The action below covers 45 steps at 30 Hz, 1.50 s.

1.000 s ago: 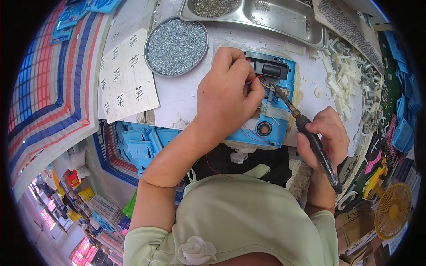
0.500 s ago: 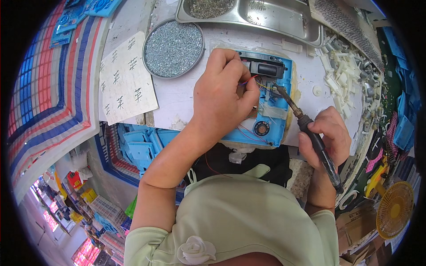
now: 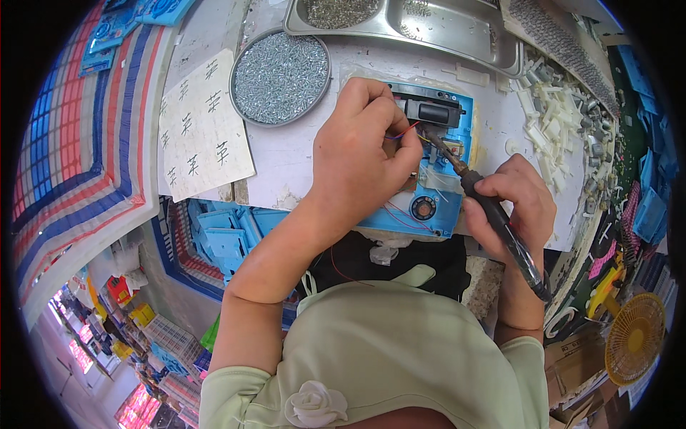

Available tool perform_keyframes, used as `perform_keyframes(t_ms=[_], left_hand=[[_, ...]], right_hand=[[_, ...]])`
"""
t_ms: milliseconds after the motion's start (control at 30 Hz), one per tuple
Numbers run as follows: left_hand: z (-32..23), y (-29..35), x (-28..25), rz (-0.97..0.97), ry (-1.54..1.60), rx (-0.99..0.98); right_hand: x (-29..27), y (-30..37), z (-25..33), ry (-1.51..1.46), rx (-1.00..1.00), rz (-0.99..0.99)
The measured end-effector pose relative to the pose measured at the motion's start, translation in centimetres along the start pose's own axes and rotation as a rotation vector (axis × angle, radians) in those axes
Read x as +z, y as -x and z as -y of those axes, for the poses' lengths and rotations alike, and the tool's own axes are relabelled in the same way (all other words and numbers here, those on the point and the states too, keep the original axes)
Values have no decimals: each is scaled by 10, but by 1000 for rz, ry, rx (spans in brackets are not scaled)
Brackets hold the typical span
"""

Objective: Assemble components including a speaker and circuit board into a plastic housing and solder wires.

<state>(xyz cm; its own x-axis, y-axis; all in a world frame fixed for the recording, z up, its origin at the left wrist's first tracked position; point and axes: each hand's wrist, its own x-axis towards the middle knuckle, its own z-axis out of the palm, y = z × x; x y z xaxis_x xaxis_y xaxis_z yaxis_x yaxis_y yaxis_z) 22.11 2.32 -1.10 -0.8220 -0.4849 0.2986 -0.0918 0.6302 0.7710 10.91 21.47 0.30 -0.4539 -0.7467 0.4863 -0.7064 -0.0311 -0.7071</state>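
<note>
The soldering iron (image 3: pixel 493 214) has just slid up and left, so its tip is now close by the thin wires (image 3: pixel 409 129) that the left hand (image 3: pixel 361 150) pinches. I can't tell if they touch. The right hand (image 3: pixel 518 204) curls around the black handle. The blue case (image 3: pixel 447 209) lies on the white table (image 3: pixel 282 154), partly under the left hand

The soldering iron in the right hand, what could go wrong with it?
The soldering iron has its tip close to the left hand: if hot, it might burn skin. Thin wires run near the tip and could get singed or snagged. The blue casing under it might melt if touched.
</note>
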Motion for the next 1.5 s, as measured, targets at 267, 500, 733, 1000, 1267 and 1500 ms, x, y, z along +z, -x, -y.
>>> perform_keyframes(t_ms=[267,500,733,1000,1267,1500], left_hand=[[2,0,1,-14,-20,24],[5,1,2,-20,-62,49],[1,0,2,-27,-28,22],[0,0,1,-16,-14,1],[0,1,2,-24,-26,13],[2,1,1,-16,-21,28]], right_hand=[[0,-5,0,-3,-26,11],[-1,-2,0,-10,8,13],[-3,-1,2,-11,-20,18],[-6,3,4,-15,-9,-5],[-7,7,3,-29,8,-29],[-8,8,3,-27,-3,-32]])
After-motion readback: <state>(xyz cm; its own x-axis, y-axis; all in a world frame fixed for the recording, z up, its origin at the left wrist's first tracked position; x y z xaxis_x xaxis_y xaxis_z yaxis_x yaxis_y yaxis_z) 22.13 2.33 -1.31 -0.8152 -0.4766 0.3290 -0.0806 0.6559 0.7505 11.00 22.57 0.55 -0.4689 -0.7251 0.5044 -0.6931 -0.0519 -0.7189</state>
